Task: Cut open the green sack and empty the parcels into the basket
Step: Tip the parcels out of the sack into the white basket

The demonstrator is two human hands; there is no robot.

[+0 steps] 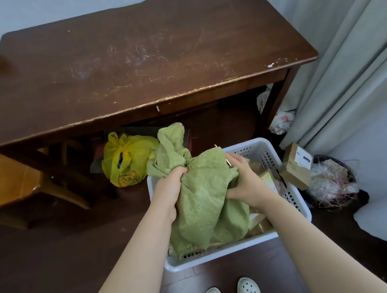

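A limp green woven sack (201,194) hangs bunched over the white plastic basket (290,195) on the floor. My left hand (171,191) grips the sack's gathered upper part. My right hand (244,181) clutches the sack's right side, with a thin dark tool partly showing behind its fingers. Brown cardboard parcels (265,177) lie inside the basket, mostly hidden under the sack. One more cardboard parcel (296,167) leans against the basket's right rim from outside.
A scratched dark wooden table (142,62) stands right behind the basket. A knotted yellow plastic bag (125,160) sits under it, a wooden chair (3,186) at left. A dark bin (332,179) with plastic scraps and pale curtains (353,56) are on the right.
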